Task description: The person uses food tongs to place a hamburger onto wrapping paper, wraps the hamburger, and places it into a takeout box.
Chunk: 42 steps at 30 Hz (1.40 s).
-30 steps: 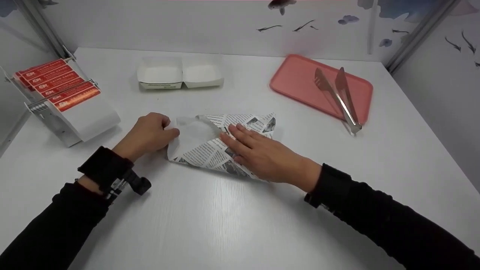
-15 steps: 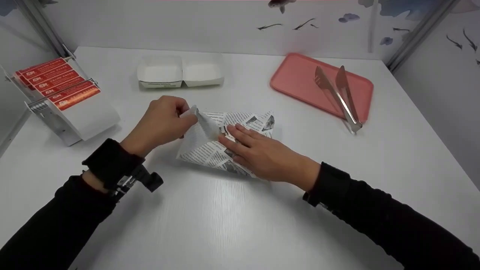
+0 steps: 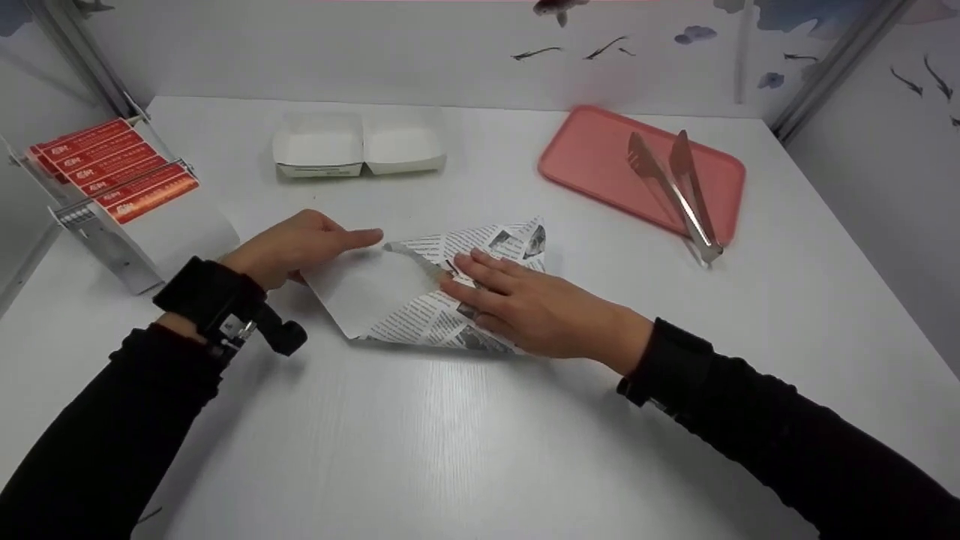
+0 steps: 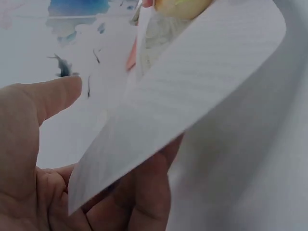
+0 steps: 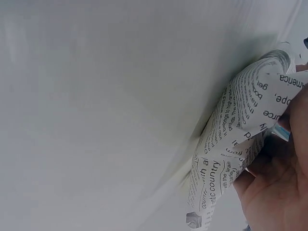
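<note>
The person's left hand [image 3: 300, 244] has its thumb spread wide from the fingers, which lie behind the flap of newsprint-patterned wrapping paper [image 3: 420, 322]. The right hand [image 3: 532, 307] rests with extended fingers on the paper's folded part. The paper lies mid-surface [image 3: 420, 450], a pale rounded item [image 4: 182, 7] partly showing inside. Beyond sit an opened two-part carton [image 3: 319, 171], a red-label dispenser [image 3: 124, 259] and metal tongs [image 3: 682, 206] on a pink tray [image 3: 592, 150].
</note>
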Each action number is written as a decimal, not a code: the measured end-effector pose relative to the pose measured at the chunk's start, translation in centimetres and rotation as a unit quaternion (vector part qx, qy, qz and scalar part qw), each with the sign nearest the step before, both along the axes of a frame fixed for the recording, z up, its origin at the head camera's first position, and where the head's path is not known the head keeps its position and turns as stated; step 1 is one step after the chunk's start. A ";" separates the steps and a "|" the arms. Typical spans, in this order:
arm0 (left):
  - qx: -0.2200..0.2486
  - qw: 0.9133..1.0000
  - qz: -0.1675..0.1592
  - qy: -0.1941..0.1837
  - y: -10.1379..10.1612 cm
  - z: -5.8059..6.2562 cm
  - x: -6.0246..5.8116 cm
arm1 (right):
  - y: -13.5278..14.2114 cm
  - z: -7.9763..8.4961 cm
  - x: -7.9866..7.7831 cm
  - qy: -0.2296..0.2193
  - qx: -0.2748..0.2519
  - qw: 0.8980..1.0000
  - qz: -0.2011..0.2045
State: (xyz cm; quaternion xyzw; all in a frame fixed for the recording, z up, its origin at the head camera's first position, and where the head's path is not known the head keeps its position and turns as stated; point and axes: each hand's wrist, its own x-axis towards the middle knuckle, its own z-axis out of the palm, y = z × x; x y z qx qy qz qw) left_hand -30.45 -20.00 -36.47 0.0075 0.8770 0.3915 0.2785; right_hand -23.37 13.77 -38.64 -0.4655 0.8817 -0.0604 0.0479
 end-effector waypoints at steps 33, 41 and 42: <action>0.188 0.974 0.125 -0.019 -0.2 -3.1 7.1 | -0.4 0.1 0.1 -0.019 0.015 1.000 -0.007; 0.099 0.990 0.085 0.060 2.0 -3.2 10.0 | -0.3 0.2 0.1 -0.015 0.000 1.000 -0.002; 0.084 0.991 0.077 0.069 2.2 -3.1 10.2 | -0.3 0.2 0.1 -0.013 -0.002 1.000 -0.001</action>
